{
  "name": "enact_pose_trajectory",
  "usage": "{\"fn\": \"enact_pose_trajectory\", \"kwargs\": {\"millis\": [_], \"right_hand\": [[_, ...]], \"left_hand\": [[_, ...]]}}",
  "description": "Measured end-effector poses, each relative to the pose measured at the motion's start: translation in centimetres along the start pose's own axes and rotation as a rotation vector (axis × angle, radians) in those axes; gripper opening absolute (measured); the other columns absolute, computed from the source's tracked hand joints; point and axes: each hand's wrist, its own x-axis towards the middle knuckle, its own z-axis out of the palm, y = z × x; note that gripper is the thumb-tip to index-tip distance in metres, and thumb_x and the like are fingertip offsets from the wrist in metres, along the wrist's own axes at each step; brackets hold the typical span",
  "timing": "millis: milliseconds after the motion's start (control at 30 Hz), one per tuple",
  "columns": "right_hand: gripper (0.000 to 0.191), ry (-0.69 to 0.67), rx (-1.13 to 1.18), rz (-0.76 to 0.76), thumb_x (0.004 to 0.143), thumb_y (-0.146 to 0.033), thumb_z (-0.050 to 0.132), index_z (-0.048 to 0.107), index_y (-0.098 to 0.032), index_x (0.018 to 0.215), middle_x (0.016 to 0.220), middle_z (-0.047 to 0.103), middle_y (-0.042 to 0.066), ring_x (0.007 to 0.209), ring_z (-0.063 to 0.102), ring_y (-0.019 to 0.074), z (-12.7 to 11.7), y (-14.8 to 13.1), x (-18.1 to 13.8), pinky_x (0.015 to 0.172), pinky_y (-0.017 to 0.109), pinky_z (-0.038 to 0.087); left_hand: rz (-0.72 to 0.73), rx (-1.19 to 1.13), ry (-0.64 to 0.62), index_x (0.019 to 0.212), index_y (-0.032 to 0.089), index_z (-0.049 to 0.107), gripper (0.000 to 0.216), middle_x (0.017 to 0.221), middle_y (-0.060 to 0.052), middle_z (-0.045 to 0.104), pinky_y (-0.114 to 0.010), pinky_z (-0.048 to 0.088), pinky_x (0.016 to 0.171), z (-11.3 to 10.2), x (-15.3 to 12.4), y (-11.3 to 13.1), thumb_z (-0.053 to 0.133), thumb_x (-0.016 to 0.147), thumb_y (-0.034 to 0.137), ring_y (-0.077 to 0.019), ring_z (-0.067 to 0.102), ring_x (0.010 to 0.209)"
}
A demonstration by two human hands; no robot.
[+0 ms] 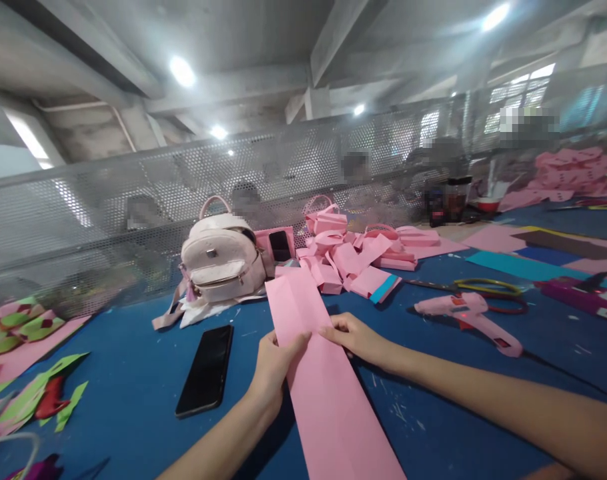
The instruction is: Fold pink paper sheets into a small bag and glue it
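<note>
A long strip of pink paper [328,400] stretches from the bottom edge up toward the pile of pink pieces, with faint lengthwise creases. My left hand [276,363] grips its left edge, thumb on top and fingers hidden underneath. From the other side my right hand [353,337] pinches the right edge, its thumb also on the upper face. The two thumb tips are close together near the strip's middle. A pink glue gun [471,317] lies to the right of my right hand, and a black phone [206,370] lies left of my left hand.
A white backpack [223,257] stands against the perforated metal screen [83,233]. Beside it are folded pink paper pieces [348,257]. Yellow-handled scissors [483,288] and coloured sheets [528,267] lie at right; green scraps [48,380] lie at left on the blue table [143,373].
</note>
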Motion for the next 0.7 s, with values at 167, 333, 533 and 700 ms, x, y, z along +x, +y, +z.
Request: {"fn": "enact_pose_trajectory", "kwargs": {"millis": [167,333,533,700], "right_hand": [[0.049,-0.147,0.022,-0.026,0.08,-0.06,0.059,0.051,-0.015,0.061,0.059,0.041,-0.003,0.054,0.036,0.0088,-0.2,0.8,-0.5,0.05,0.023,0.027],[0.046,0.026,-0.011,-0.022,0.08,-0.059,0.059,0.054,-0.015,0.071,0.063,0.041,-0.003,0.058,0.037,0.0109,0.1,0.8,-0.4,0.051,0.023,0.028],[0.049,0.158,-0.051,-0.069,0.079,-0.059,0.059,0.04,-0.019,0.057,0.059,0.032,-0.005,0.057,0.031,0.0101,0.0,1.0,-0.6,0.05,0.023,0.025],[0.048,0.133,-0.015,-0.063,0.081,-0.061,0.055,0.046,-0.018,0.061,0.059,0.038,-0.003,0.056,0.037,0.0115,0.1,1.1,-0.6,0.051,0.024,0.03]], "left_hand": [[0.008,0.008,0.008,0.099,0.007,0.072,0.057,0.102,-0.018,0.074,-0.036,0.057,0.074,-0.4,0.7,0.2,0.088,0.057,0.042,-0.0313,0.072,0.088],[0.031,0.039,-0.069,0.098,0.009,0.074,0.053,0.101,-0.015,0.075,-0.036,0.056,0.08,0.1,0.2,-0.5,0.089,0.058,0.039,-0.0318,0.07,0.095],[-0.004,0.092,-0.109,0.092,0.007,0.075,0.049,0.091,-0.016,0.076,-0.034,0.057,0.071,0.8,-1.0,-1.0,0.087,0.059,0.042,-0.0306,0.072,0.083],[-0.032,0.07,-0.106,0.09,0.006,0.075,0.051,0.085,-0.016,0.076,-0.032,0.057,0.065,0.7,-1.0,-1.1,0.086,0.06,0.046,-0.0292,0.073,0.075]]}}
